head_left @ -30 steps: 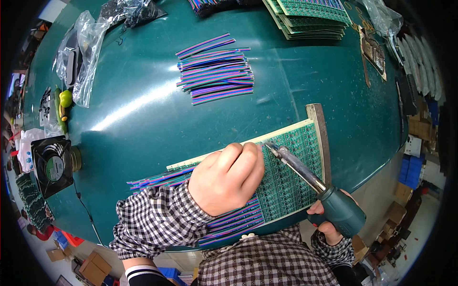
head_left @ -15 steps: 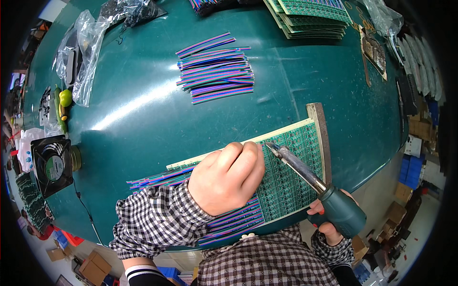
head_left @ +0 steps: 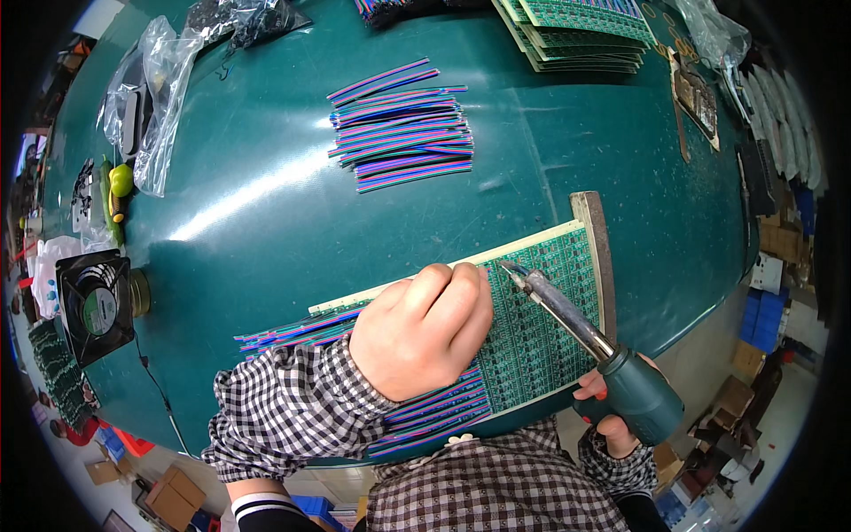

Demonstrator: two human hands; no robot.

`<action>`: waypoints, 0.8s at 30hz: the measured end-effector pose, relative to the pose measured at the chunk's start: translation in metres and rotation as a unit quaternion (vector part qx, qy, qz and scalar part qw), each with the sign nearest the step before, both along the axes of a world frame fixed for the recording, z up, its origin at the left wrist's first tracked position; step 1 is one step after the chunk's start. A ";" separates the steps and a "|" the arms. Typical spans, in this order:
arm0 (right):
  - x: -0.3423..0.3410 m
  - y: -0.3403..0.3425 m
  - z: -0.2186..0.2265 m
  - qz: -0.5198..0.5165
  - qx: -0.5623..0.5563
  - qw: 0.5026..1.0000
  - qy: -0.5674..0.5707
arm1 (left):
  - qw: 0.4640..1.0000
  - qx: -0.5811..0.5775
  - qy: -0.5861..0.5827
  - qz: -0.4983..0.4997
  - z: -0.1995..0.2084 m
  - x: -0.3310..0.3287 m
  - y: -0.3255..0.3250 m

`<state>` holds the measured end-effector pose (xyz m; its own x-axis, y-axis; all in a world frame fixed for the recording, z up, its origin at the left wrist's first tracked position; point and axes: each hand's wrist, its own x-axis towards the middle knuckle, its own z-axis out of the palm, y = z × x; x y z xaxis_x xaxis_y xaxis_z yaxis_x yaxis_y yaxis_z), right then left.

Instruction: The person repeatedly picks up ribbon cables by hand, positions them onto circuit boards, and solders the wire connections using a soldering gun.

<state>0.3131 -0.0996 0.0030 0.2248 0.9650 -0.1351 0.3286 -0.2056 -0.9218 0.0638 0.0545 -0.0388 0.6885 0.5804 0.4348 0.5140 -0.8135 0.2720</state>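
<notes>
My left hand (head_left: 421,332) is closed in a pinch over a green circuit board panel (head_left: 545,328); its fingertips point down near the panel's far edge, and what they hold is hidden under them. Striped ribbon wires (head_left: 443,412) lie in rows on the panel's left part, partly beneath that hand and sleeve. In my right hand (head_left: 616,430) is a dark green soldering gun (head_left: 643,399), gripped by its handle. Its metal tip points up and left, just right of my left fingertips, over the panel. Whether the tip touches the board I cannot tell.
A grey bar (head_left: 594,266) borders the panel's right end. Beyond lies a pile of striped wires (head_left: 403,137). At the back stands a stack of circuit boards (head_left: 581,40). A black fan (head_left: 96,306) stands at the left, near green fruit (head_left: 121,180) and plastic bags (head_left: 164,97).
The soldering gun has shifted slightly to the right, its tip now a little farther from my left fingertips. My left hand stays in place.
</notes>
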 end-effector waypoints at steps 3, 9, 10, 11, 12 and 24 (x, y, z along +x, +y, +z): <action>-0.004 0.003 0.003 -0.006 -0.006 1.000 0.000 | 1.000 -0.006 -0.001 -0.003 -0.001 0.000 0.000; -0.010 0.004 0.006 -0.067 -0.035 0.995 0.071 | 0.999 -0.035 0.006 -0.003 0.001 -0.002 0.001; -0.007 0.003 0.007 -0.047 -0.039 0.997 0.055 | 0.999 -0.035 0.006 -0.002 0.002 -0.002 0.001; -0.005 0.003 0.007 -0.027 -0.043 0.998 0.038 | 0.999 -0.036 0.007 -0.002 0.002 -0.003 0.001; -0.003 0.001 0.005 -0.028 -0.043 0.998 0.037 | 0.999 -0.038 0.007 -0.004 0.002 -0.002 0.001; -0.003 0.000 0.000 -0.013 -0.035 0.999 0.015 | 1.000 -0.028 0.003 -0.004 0.001 -0.001 0.000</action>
